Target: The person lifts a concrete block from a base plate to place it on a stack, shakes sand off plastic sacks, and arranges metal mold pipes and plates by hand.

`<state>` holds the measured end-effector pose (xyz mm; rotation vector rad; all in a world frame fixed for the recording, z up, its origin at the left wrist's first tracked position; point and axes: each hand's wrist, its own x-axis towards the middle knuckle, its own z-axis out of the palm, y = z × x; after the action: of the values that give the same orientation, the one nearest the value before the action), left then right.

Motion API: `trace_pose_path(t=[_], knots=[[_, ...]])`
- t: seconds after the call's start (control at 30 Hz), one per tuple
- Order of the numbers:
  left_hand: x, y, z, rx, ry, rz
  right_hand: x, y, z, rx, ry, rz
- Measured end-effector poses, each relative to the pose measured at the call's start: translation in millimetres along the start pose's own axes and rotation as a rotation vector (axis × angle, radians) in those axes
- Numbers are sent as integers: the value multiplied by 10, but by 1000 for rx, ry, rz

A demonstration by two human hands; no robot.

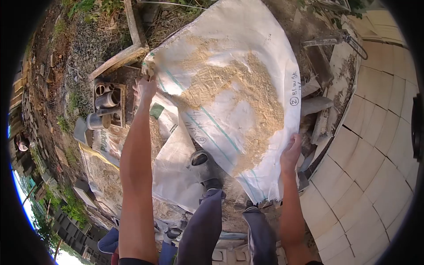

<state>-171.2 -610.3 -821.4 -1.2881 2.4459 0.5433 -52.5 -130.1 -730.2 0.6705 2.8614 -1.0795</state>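
Observation:
A large white woven sheet (221, 106) with green stripes and handwritten marks lies spread in front of me. Yellowish, sand-like material (260, 97) covers much of its middle and right side. My left hand (145, 86) grips the sheet's left corner, which is bunched at the fingers. At the lower right edge, my right hand (290, 152) is closed on the sheet's rim. A second white sack (176, 170) lies under and beside the sheet's lower left, next to my shoe (203, 163).
A wooden box (121, 106) with pipe-like pieces stands at the left, by wooden boards (119, 61). Pale slabs (371, 145) are laid at the right. A metal tool (327, 40) and timber lie upper right. Another person's blue-clad leg (108, 241) shows lower left.

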Motion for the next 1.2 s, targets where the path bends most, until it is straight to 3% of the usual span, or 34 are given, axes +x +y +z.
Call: trace_pose_path(t=[0.03,0.1,0.2,0.3,0.43,0.5,0.73,0.8,0.87,0.93,1.0,1.07,1.1,1.13,1.17,1.2], knots=[[-29,-23,94,3,-14,5,64,78,-194,-144,-71,-106],[-156,-58,267,-547,97,414,139,222,-474,-263,-112,-271],[-1020,277,-5,-586,122,577,218,274,-746,-244,-67,-320],[-1941,584,-385,-676,16,652,279,276,-933,-204,-92,-332],[-2619,706,-566,-651,168,818,304,184,-1061,-117,-176,-363],[-2900,826,-715,-841,76,713,269,126,-1161,-87,-206,-387],[-3504,1498,-1344,-797,188,776,-94,-112,-1356,-63,-414,-450],[-3648,1619,-1418,-1062,154,766,-265,-165,-1352,-48,-504,-447],[-3738,1679,-1334,-1190,72,725,-493,-364,-1353,-146,-500,-434],[-3839,1764,-1169,-1375,-149,427,-741,-536,-1161,-176,-437,-428],[-3967,1840,-1023,-1396,-235,458,-809,-710,-889,-188,-374,-456],[-4009,1763,-909,-1366,-309,584,-774,-825,-553,-20,-311,-143],[-3961,1616,-858,-1266,-278,550,-683,-730,-422,-45,-320,-172],[-3940,1395,-823,-1034,-26,557,-561,-625,-343,-72,-327,-202],[-3913,1091,-777,-796,211,549,-479,-766,-413,-84,-305,-34],[-3727,569,-507,-610,242,366,-391,-914,-512,-102,-276,128]])
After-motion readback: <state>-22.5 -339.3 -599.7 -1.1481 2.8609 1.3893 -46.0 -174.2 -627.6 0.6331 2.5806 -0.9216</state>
